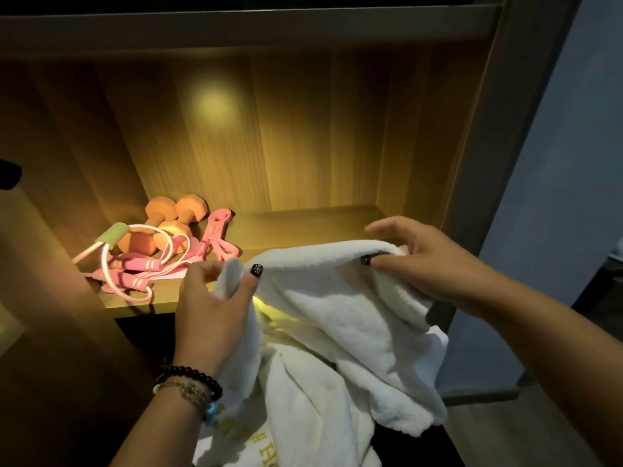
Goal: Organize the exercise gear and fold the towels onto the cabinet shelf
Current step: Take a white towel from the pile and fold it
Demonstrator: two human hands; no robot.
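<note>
**White towel held up at the cabinet shelf**

The white towel hangs nearest me, its lower part with gold lettering draping down in front of the cabinet. My left hand pinches one end of its top edge between thumb and fingers; my right hand grips the other end, fingers curled over the fold. The top edge lies just above the front of the lit wooden shelf. At the shelf's left end sit two orange dumbbells, touching a pink jump rope and pink resistance bands.
</note>
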